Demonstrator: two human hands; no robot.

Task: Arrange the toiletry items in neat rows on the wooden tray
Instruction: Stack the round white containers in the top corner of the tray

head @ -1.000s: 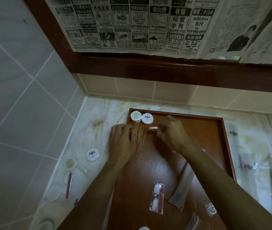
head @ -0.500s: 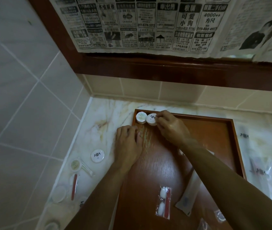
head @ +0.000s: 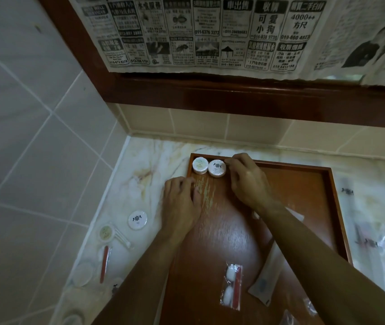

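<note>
The wooden tray (head: 304, 195) lies on the marble counter. Two round white soap packets (head: 200, 165) (head: 217, 168) sit side by side in its far left corner. My right hand (head: 247, 181) is just right of the second packet, its fingers curled and its fingertips pinching at that packet's right edge. What lies under the palm is hidden. My left hand (head: 181, 202) rests on the tray's left rim with loosely bent fingers and holds nothing. A clear packet with cotton balls and a red stick (head: 232, 286) and a long white sachet (head: 269, 275) lie near the tray's front.
On the counter left of the tray lie another round soap packet (head: 137, 219), a small round packet (head: 106, 232) and a red-stick packet (head: 104, 263). Clear wrapped items (head: 369, 240) lie right of the tray. Tiled walls close the left and back.
My right hand carried a white round item from mid-tray to the far left corner beside the second soap packet. My left hand stayed on the rim.
</note>
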